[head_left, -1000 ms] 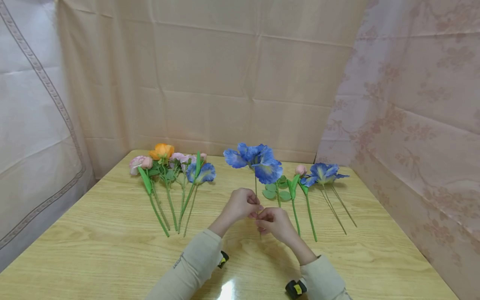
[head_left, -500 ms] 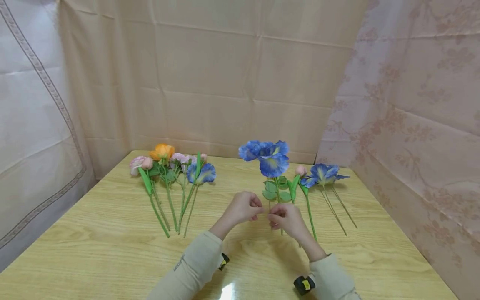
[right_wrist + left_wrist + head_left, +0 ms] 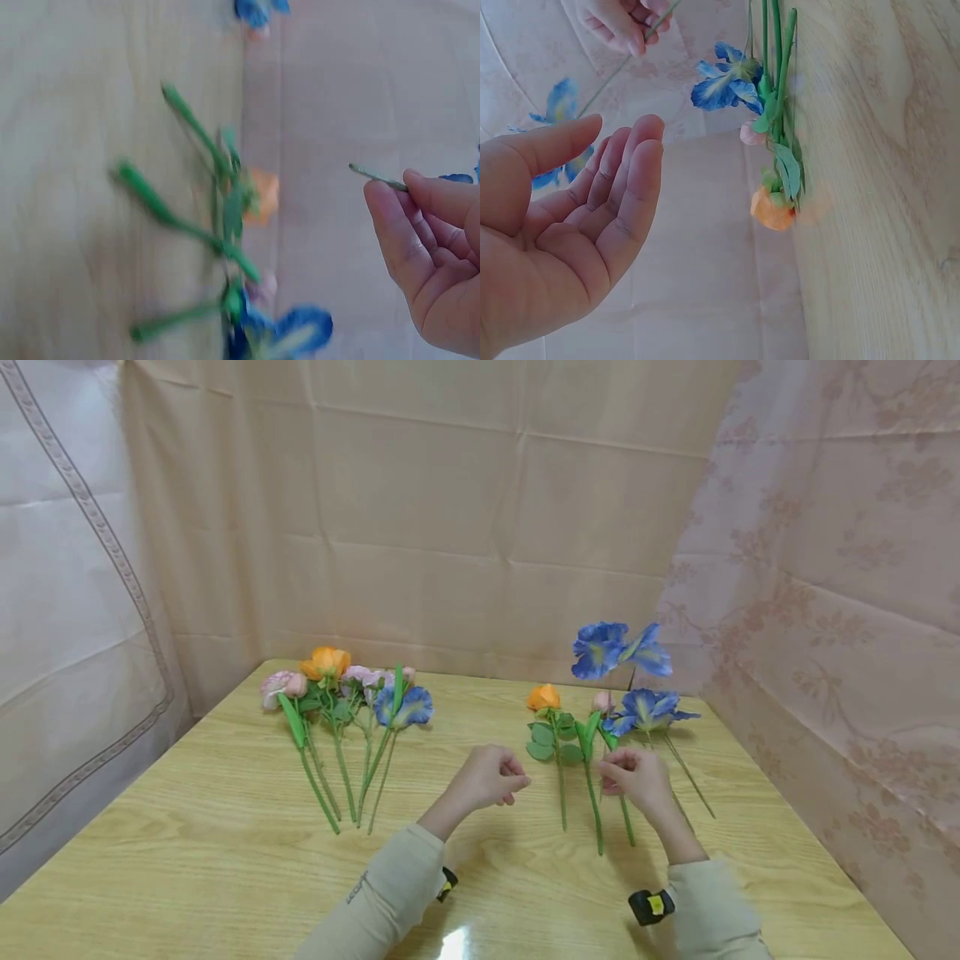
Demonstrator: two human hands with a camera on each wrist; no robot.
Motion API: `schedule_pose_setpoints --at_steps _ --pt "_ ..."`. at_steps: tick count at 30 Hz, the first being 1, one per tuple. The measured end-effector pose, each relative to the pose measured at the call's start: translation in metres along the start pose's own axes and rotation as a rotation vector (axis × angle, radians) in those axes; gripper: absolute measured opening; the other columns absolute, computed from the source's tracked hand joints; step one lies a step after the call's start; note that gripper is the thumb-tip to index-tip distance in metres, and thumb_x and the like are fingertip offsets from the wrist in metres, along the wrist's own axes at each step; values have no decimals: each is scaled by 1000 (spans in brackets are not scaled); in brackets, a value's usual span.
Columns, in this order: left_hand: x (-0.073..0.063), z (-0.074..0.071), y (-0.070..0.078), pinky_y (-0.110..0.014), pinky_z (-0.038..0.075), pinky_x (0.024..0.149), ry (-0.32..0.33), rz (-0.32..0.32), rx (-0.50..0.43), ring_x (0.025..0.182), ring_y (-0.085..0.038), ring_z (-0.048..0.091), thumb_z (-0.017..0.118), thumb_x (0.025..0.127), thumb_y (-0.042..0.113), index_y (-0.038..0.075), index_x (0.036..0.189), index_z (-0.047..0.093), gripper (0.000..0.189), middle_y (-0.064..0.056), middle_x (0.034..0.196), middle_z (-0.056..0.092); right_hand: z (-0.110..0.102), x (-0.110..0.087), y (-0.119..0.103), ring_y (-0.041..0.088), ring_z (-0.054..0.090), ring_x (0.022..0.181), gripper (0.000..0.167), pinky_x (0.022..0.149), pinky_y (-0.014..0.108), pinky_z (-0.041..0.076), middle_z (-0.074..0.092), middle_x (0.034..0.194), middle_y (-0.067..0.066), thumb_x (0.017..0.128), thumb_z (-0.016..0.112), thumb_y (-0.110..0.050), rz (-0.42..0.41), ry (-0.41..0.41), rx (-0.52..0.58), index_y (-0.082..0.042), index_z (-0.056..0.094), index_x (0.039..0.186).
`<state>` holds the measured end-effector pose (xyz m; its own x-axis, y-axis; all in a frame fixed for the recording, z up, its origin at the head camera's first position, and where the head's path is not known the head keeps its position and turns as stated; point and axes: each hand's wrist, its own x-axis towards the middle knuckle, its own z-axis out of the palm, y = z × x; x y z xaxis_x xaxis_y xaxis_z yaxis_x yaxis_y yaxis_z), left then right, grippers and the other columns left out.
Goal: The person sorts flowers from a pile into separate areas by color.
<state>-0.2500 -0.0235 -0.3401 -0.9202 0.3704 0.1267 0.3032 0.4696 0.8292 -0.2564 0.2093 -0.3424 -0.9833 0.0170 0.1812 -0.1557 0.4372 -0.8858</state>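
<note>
My right hand [image 3: 639, 781] pinches the thin stem of a blue iris [image 3: 598, 653] between thumb and fingers. The bloom stands upright above the right-hand group of flowers. In the right wrist view the cut end of the stem [image 3: 367, 174] sticks out past the fingertips. Nothing is in my left hand [image 3: 487, 777], which hovers over the middle of the table; the left wrist view shows its fingers loosely bent and the palm [image 3: 547, 277] bare. Below the held flower lie another blue iris [image 3: 647, 708], green-leaved stems [image 3: 587, 735] and an orange flower [image 3: 543, 697].
On the left side of the wooden table [image 3: 225, 877] lies a second group, with an orange flower [image 3: 326, 663], a pink flower [image 3: 281, 688] and a blue iris [image 3: 412, 707]. A beige cloth [image 3: 420, 527] hangs behind the table, and a patterned curtain [image 3: 840, 610] on the right.
My right hand has carried the blue iris from the middle to the right, over the right-hand flowers. The left hand has let go of the stem and stayed near the middle.
</note>
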Motion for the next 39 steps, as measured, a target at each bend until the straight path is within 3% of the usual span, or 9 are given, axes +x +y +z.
schedule_pose_setpoints --at_steps 5,13,27,36,39 --pt "0 1 -2 -32 50 50 -11 5 1 58 -29 62 62 84 9 2 75 60 11 -3 59 57 -23 6 7 12 59 55 18 55 31 52 61 69 12 83 61 0 25 82 -15 16 56 92" --pt "-1 2 -4 -33 50 50 -21 9 -4 55 -26 61 62 84 10 1 76 60 12 -8 64 59 -50 13 20 11 59 54 23 55 30 52 58 63 2 84 60 -2 101 134 38 17 54 94" --pt "-3 3 -8 -34 51 51 -42 0 -4 53 -22 60 61 85 10 1 77 60 11 -17 70 61 -70 29 55 10 56 44 15 46 26 49 57 58 6 80 60 1 133 222 -42 14 55 84" --pt "-5 3 -9 -31 50 49 -61 19 -1 51 -20 59 61 84 8 0 78 60 11 -7 65 57 -72 33 59 10 56 43 16 46 27 50 57 54 5 82 55 4 216 145 -62 19 52 87" --pt "-5 4 -10 -34 50 51 -73 19 -2 53 -22 60 61 84 9 0 78 60 11 -10 67 58 -72 34 63 11 56 42 15 46 28 50 56 52 3 81 56 4 225 135 -77 18 53 85"
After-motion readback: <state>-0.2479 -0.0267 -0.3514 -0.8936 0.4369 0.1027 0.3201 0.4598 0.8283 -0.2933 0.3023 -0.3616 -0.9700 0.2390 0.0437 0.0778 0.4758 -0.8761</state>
